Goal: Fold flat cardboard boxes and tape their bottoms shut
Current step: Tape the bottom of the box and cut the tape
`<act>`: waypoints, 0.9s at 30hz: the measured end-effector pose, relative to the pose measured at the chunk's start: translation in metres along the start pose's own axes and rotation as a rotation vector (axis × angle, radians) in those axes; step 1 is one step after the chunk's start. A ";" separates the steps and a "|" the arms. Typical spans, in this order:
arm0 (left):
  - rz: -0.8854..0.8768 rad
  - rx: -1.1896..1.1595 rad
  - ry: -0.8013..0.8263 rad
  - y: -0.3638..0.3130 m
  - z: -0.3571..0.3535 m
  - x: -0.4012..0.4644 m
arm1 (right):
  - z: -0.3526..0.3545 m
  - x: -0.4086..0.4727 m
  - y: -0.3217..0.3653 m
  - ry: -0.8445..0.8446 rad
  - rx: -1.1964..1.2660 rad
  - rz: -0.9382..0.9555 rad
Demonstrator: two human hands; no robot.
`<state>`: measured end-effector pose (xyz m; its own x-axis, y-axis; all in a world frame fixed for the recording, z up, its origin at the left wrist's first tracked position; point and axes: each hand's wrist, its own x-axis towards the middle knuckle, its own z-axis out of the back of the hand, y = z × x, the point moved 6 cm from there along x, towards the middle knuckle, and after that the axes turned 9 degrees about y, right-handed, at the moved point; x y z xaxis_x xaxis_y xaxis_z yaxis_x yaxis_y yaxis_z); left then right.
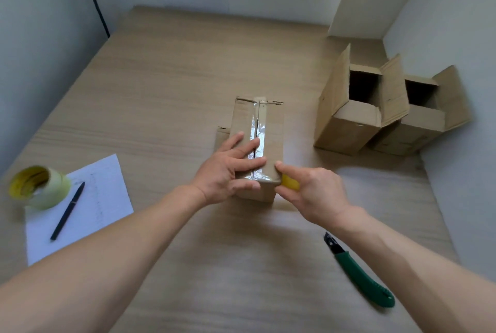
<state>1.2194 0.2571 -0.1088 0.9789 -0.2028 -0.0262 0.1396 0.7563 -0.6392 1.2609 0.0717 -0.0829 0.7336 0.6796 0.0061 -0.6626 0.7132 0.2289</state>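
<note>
On wooden table (174,78), white walls: left hand (228,169) flat on box (271,128); right hand (308,190) pinching yellow object (290,183).

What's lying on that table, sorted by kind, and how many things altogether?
Cardboard boxes: 3, one taped box under the hands and two open boxes at the right
Tape roll: 1
Pen: 1
Sheet of paper: 1
Green knife: 1
Total: 7
</note>
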 end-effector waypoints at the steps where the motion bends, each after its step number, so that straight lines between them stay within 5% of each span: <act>1: -0.003 -0.004 0.012 0.000 0.003 0.000 | 0.001 0.000 0.001 0.026 0.012 -0.027; 8: -0.162 0.085 0.000 -0.012 0.003 -0.022 | -0.006 -0.034 0.037 0.105 0.035 -0.099; 16: 0.170 -0.083 -0.286 -0.019 0.004 -0.016 | -0.008 -0.030 0.018 0.275 0.526 -0.325; 19: 0.167 0.063 -0.305 -0.034 0.008 -0.032 | -0.014 -0.042 0.016 0.369 0.607 -0.299; 23: 0.151 0.556 -0.239 -0.050 -0.004 -0.057 | -0.035 -0.058 0.030 0.440 0.670 -0.221; 27: -0.252 0.497 -0.233 -0.075 -0.009 -0.048 | -0.033 -0.056 0.028 0.412 0.657 -0.162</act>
<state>1.1610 0.2043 -0.0661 0.9058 -0.3145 0.2840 0.3697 0.9140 -0.1671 1.1965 0.0593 -0.1091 0.6130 0.6765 -0.4080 -0.2329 0.6482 0.7250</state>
